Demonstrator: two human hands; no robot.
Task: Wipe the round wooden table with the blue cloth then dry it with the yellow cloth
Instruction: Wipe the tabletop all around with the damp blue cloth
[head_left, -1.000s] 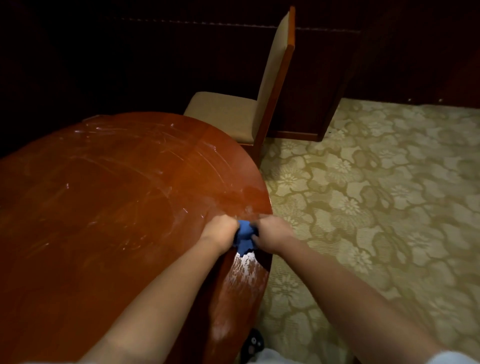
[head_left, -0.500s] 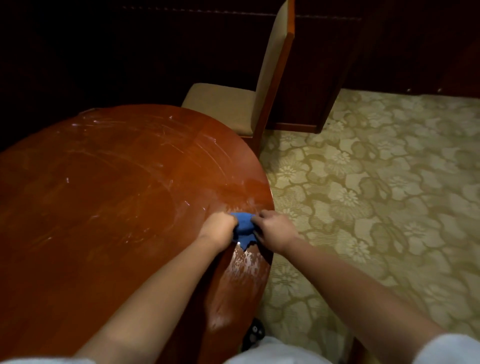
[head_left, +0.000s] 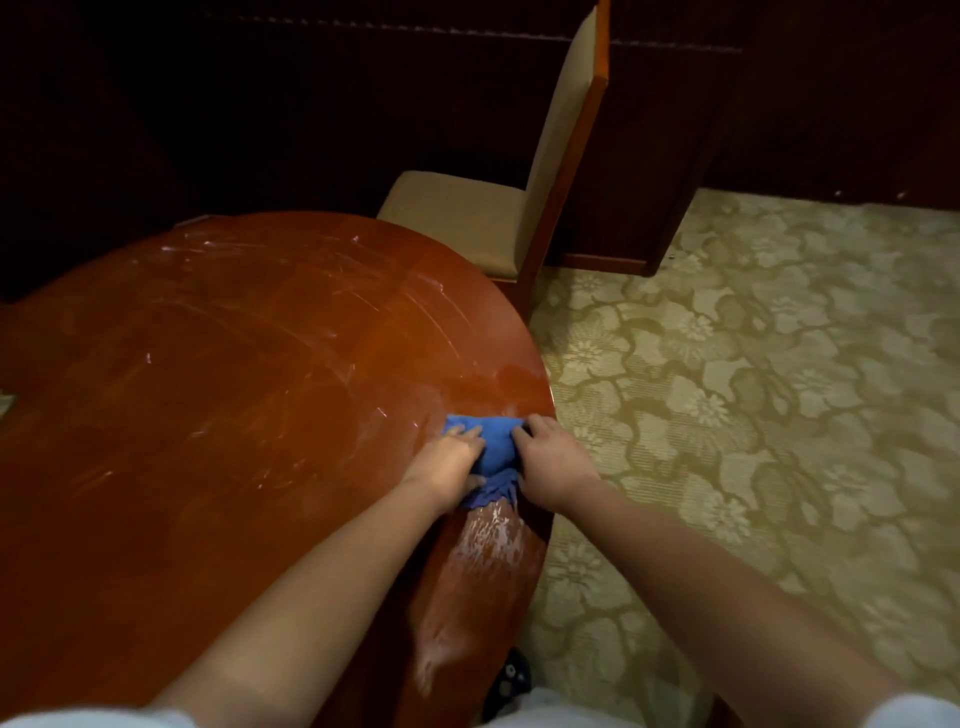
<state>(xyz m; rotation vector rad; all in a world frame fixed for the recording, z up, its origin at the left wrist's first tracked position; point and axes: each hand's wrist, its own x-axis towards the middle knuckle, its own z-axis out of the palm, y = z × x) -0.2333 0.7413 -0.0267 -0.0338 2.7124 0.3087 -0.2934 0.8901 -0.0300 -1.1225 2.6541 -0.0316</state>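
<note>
Both hands, left hand (head_left: 448, 457) and right hand (head_left: 549, 467), grip the blue cloth (head_left: 493, 447) bunched at the table (head_left: 208, 415) edge; a bunched cloth probably leaves streaks.

Both bare forearms reached forward from the bottom of the view and converged near the counter's (head_left: 208, 415) right edge. The left hand (head_left: 448, 457) lay knuckles up, its fingers (head_left: 467, 434) curled into the bunched blue cloth (head_left: 496, 449). The right hand (head_left: 553, 465) gripped the cloth's other side, close beside the left. White sleeve edges showed at both arms.
</note>
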